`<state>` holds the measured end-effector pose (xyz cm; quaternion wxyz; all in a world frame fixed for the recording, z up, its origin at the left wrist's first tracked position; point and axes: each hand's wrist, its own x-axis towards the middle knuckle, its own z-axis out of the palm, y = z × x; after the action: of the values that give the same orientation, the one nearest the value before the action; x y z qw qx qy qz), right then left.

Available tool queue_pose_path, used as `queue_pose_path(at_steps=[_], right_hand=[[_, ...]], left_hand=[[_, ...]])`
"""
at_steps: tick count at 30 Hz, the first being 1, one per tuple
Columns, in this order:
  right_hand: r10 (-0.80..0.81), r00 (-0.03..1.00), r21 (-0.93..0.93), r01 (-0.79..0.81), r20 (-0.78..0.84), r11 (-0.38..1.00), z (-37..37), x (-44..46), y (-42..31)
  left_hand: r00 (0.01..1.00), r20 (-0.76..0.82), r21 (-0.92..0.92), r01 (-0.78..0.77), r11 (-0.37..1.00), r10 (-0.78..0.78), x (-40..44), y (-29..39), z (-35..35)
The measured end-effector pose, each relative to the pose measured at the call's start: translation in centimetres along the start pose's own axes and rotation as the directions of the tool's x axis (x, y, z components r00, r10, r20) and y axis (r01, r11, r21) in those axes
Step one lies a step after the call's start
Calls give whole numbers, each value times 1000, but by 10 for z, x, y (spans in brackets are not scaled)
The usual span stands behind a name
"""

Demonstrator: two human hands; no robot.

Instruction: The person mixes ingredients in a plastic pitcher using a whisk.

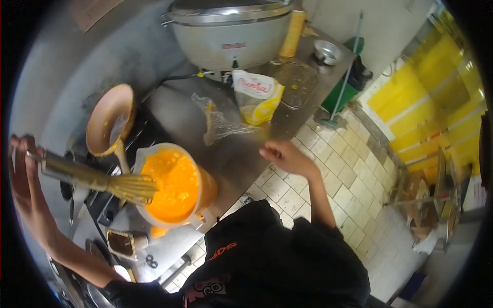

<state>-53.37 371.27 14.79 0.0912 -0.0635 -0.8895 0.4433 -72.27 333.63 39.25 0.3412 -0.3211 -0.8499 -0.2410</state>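
At the left edge, my left hand (23,161) grips the handle end of a whisk (126,187). The whisk tilts sideways, its coated wires at the near rim of a large white jug (208,187). Inside is a lumpy bright orange liquid (172,179); I cannot tell whether the wires touch it. My right hand (288,158) is raised at the counter's edge, apart from the jug, fingers curled in; what they hold, if anything, is hidden. Beyond it stand a white and yellow pouch (258,97) and a crumpled clear plastic wrapper (221,123).
A pan (112,123) sits on the stove left of the jug. A large rice cooker (231,41) stands at the back, with a clear tray (297,84) and a metal bowl (327,52) to its right. A small container (121,244) lies nearer me. Tiled floor (313,179) shows at right.
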Motion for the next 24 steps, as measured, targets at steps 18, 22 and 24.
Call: queue_pose_path(at_steps=[18,22,24], right_hand=[[985,-170,992,-128,-1,-21,259,-394,282],[969,-241,997,-53,-59,48,316,-436,223],[963,-263,998,-25,-57,52,354,-459,207]], left_hand=[[878,467,-396,103,913,103,-14,16,6],[891,373,-488,-47,872,257,-27,54,-12],[887,333,-554,-90,827,320,-27,60,-9]])
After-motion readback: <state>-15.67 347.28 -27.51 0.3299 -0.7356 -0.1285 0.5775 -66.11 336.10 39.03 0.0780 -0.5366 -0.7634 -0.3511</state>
